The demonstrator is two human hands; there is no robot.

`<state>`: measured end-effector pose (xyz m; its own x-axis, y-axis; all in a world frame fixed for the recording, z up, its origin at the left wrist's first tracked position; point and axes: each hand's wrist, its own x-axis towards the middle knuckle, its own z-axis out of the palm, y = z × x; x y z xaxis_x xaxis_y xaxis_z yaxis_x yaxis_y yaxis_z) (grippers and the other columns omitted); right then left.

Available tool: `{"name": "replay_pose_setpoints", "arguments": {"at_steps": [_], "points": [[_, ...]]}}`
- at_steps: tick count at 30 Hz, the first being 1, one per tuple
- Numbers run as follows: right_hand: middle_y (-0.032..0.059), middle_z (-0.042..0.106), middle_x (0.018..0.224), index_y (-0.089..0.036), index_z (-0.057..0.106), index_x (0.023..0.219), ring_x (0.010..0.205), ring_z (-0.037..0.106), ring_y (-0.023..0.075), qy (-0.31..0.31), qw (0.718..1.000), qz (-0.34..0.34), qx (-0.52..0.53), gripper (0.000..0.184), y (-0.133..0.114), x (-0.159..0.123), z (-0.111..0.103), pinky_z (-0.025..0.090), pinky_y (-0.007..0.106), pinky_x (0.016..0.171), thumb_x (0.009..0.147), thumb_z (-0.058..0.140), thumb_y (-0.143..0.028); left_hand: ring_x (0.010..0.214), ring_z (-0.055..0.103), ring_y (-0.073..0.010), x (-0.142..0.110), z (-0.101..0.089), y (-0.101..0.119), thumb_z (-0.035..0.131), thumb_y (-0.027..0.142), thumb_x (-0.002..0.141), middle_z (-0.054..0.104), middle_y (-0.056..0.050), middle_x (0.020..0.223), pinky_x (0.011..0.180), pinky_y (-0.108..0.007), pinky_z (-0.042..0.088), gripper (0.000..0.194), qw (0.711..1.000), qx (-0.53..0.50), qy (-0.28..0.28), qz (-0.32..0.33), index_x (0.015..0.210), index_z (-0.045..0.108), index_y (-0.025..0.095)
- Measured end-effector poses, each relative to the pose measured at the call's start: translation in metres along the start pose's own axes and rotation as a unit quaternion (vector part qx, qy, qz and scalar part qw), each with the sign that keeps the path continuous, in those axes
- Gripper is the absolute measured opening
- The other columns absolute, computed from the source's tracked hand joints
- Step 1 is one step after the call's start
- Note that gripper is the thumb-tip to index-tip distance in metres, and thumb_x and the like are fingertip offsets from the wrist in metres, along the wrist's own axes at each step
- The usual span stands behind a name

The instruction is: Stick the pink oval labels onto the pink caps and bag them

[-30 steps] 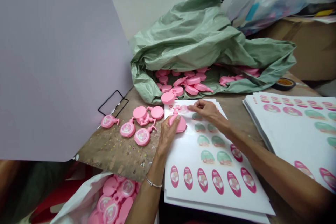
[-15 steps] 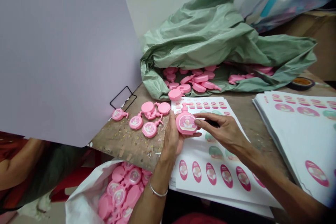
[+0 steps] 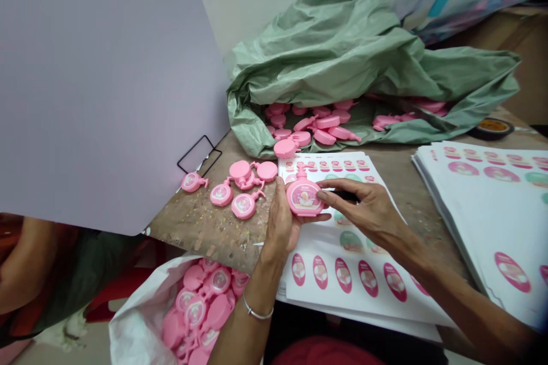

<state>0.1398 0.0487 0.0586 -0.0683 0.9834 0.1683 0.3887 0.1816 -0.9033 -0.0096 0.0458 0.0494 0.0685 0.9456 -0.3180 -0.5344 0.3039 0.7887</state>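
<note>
My left hand (image 3: 280, 228) cradles a pink plastic bottle (image 3: 303, 197) upright above a sheet of printed labels (image 3: 338, 302). The bottle has a pump top and an oval label on its face. My right hand (image 3: 363, 211) comes in from the right, its fingertips against the bottle's right edge. A small dark item (image 3: 346, 196) shows beneath those fingers, partly hidden, and I cannot tell what it is. The sheet carries rows of pink and green labels, and the bottle's lower edge overlaps it.
Several pink bottles (image 3: 244, 206) lie on the stained wooden table (image 3: 201, 234). More fill a green plastic bag (image 3: 325, 51) behind and a white sack (image 3: 137, 325) at lower left. A stack of label sheets (image 3: 483, 222) lies right; a lilac board (image 3: 107, 85) stands left.
A second ago the bottle lay on the sheet with my right hand at a label. Now it is raised in my left hand, labelled, with my right fingertips at its edge.
</note>
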Motion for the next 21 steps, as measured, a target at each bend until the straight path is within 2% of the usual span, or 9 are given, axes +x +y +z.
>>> {"name": "replay_pose_setpoints", "arguments": {"at_steps": [9,18,21], "points": [[0.0022,0.071,0.076,-0.023,0.076,0.092,0.059,0.057,0.0142,0.001,1.0,-0.001,-0.005,0.035,0.0037,0.0024,0.0001,0.045,0.025,0.049,0.076,0.067,-0.054,0.088,0.069,-0.0251,0.0031,0.0005,0.0012,0.041,0.065,0.089,0.071,-0.012,0.096,0.075,-0.043,0.06,0.058,1.0,0.005,0.017,-0.014,0.102,0.067,0.014],[0.0021,0.072,0.074,-0.022,0.077,0.089,0.057,0.057,0.0137,0.013,1.0,0.006,0.006,0.032,-0.0029,0.0021,-0.0006,0.045,0.025,0.05,0.075,0.07,-0.05,0.09,0.068,-0.0246,0.0032,0.0013,-0.0002,0.042,0.06,0.091,0.071,-0.011,0.097,0.075,-0.039,0.06,0.052,1.0,-0.005,-0.003,0.0,0.102,0.066,0.014],[0.0025,0.073,0.076,-0.022,0.076,0.09,0.06,0.061,0.015,0.018,1.0,0.001,0.008,0.031,-0.0044,0.0016,-0.001,0.049,0.026,0.053,0.076,0.07,-0.049,0.091,0.067,-0.0246,0.0014,0.0028,0.0004,0.043,0.06,0.091,0.071,-0.011,0.098,0.076,-0.039,0.06,0.051,1.0,-0.008,-0.015,0.013,0.098,0.066,0.015]]}}
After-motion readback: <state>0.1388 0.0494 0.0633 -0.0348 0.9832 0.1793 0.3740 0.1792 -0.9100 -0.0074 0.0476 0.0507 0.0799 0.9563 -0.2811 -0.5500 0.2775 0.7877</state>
